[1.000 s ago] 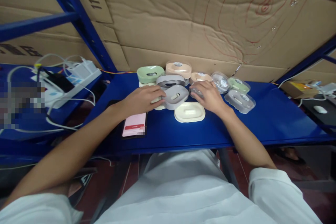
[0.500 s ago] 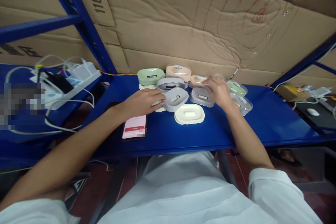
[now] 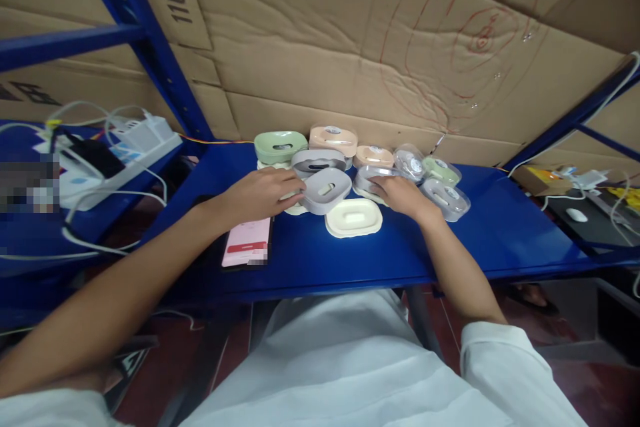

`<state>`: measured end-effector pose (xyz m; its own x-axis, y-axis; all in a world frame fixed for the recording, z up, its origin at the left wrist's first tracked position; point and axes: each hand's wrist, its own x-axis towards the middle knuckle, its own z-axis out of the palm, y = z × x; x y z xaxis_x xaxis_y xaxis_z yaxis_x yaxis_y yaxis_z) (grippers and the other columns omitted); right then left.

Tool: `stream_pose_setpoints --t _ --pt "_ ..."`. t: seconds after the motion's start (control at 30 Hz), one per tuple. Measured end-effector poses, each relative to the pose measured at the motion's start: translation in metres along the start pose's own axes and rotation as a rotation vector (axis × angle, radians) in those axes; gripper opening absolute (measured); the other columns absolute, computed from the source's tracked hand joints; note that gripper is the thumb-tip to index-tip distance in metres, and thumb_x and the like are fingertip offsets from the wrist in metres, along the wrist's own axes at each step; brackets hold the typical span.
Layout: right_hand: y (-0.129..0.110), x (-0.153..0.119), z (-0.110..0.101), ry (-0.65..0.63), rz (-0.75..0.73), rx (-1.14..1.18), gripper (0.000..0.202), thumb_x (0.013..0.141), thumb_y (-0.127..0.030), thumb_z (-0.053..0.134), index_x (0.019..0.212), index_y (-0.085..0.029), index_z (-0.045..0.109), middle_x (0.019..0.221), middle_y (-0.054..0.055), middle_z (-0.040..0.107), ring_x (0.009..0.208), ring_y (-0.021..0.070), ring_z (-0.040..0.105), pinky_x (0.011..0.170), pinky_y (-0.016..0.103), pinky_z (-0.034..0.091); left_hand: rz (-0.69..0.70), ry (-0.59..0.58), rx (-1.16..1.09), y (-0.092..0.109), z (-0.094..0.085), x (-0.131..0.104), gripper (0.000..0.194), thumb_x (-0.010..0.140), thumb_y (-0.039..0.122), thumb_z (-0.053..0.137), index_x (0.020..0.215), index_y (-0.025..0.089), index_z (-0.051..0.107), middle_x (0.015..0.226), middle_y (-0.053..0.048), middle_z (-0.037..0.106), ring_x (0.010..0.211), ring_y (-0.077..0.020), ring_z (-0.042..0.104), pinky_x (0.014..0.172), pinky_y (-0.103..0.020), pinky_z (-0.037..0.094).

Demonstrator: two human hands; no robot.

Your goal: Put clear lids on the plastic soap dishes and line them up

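My left hand pinches the left edge of a grey oval dish with a slot in its middle. My right hand is closed on a grey dish, its fingers over the right side; a clear cover seems to lie on top. Between and in front of the hands lies a cream oval dish. Behind them stand a green dish, another grey dish and peach dishes. A clear cover leans behind my right hand.
A phone lies by my left forearm on the blue table. Covered green and grey dishes stand to the right. A cardboard wall rises behind. Cables and a power strip are at left, a mouse at right.
My right hand has come down and left onto the grey dish, which now appears covered. The clear cover behind it has come into view. My left hand keeps its hold; the view has shifted slightly.
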<state>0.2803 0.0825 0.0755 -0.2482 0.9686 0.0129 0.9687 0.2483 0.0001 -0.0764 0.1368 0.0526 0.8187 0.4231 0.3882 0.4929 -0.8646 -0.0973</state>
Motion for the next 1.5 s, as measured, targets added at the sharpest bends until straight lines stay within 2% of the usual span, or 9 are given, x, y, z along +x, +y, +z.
stream_pose_setpoints --t 0.3,0.6,0.73,0.87,1.0,1.2,1.37,1.43,1.5 --pt "0.004 0.004 -0.001 0.331 -0.243 0.294 0.048 0.115 -0.037 0.037 0.147 -0.015 0.064 0.144 0.016 0.071 0.132 0.0284 0.068 0.115 0.042 0.05 0.037 0.032 -0.002 -0.001 0.002 0.0 0.038 0.112 0.04 0.044 0.113 0.02 0.076 0.107 -0.009 0.077 0.095 -0.0247 0.073 0.087 -0.037 0.057" --pt "0.01 0.011 -0.001 0.363 -0.362 0.353 0.038 0.11 -0.04 0.051 0.134 -0.024 0.076 0.136 0.011 0.076 0.132 0.0298 0.068 0.116 0.05 0.05 -0.002 0.048 -0.008 0.002 0.001 0.0 0.036 0.111 0.041 0.048 0.123 0.021 0.075 0.117 -0.009 0.077 0.102 -0.025 0.074 0.094 -0.037 0.057" --pt "0.016 0.05 -0.017 0.453 -0.333 0.325 0.043 0.109 -0.032 0.048 0.146 -0.026 0.068 0.152 0.011 0.066 0.143 0.0299 0.059 0.121 0.054 0.045 0.006 0.009 0.014 0.006 0.0 0.002 0.036 0.107 0.045 0.056 0.129 0.022 0.073 0.125 -0.011 0.074 0.107 -0.0264 0.073 0.096 -0.038 0.056" --pt "0.016 0.114 -0.017 0.283 -0.23 0.273 0.074 0.092 -0.029 0.077 0.161 -0.025 0.053 0.17 0.013 0.046 0.16 0.0385 0.038 0.129 0.065 0.03 0.01 -0.003 0.01 0.007 0.002 0.002 0.034 0.101 0.048 0.068 0.12 0.021 0.076 0.122 -0.011 0.072 0.1 -0.0258 0.073 0.092 -0.038 0.057" --pt "0.015 0.153 -0.013 0.198 -0.263 0.418 0.07 0.088 -0.03 0.082 0.155 -0.023 0.06 0.161 0.013 0.058 0.152 0.0313 0.051 0.129 0.052 0.036 0.029 0.003 0.017 0.006 0.003 0.0 0.03 0.1 0.046 0.072 0.114 0.02 0.075 0.124 -0.011 0.071 0.101 -0.0254 0.072 0.093 -0.038 0.056" --pt "0.03 0.14 -0.025 0.179 -0.167 0.589 0.055 0.091 -0.037 0.077 0.142 -0.017 0.07 0.145 0.013 0.071 0.131 0.0275 0.067 0.116 0.042 0.051 0.025 -0.034 0.001 0.002 0.002 -0.002 0.031 0.102 0.048 0.067 0.115 0.021 0.074 0.123 -0.009 0.072 0.097 -0.0239 0.072 0.092 -0.038 0.055" --pt "0.033 0.123 -0.046 0.319 0.074 0.328 0.038 0.092 -0.029 0.072 0.125 -0.012 0.077 0.127 0.015 0.078 0.115 0.0299 0.072 0.105 0.045 0.054 0.023 -0.044 -0.018 0.0 0.002 -0.003 0.032 0.103 0.049 0.065 0.117 0.021 0.074 0.124 -0.01 0.072 0.097 -0.0242 0.072 0.092 -0.038 0.055" --pt "0.023 0.118 -0.051 0.371 0.029 0.307 0.036 0.093 -0.022 0.066 0.127 -0.013 0.077 0.125 0.015 0.079 0.113 0.0286 0.073 0.104 0.042 0.055 0.025 -0.05 -0.021 0.0 0.002 -0.003 0.033 0.104 0.049 0.064 0.117 0.021 0.074 0.124 -0.01 0.072 0.096 -0.0242 0.072 0.092 -0.038 0.055" --pt "0.007 0.114 -0.051 0.237 -0.157 0.366 0.038 0.096 -0.017 0.059 0.13 -0.016 0.077 0.122 0.012 0.08 0.11 0.0254 0.074 0.103 0.039 0.055 0.024 -0.049 -0.034 -0.001 0.001 -0.003 0.033 0.104 0.05 0.062 0.116 0.021 0.074 0.123 -0.01 0.072 0.096 -0.0239 0.072 0.091 -0.039 0.055"
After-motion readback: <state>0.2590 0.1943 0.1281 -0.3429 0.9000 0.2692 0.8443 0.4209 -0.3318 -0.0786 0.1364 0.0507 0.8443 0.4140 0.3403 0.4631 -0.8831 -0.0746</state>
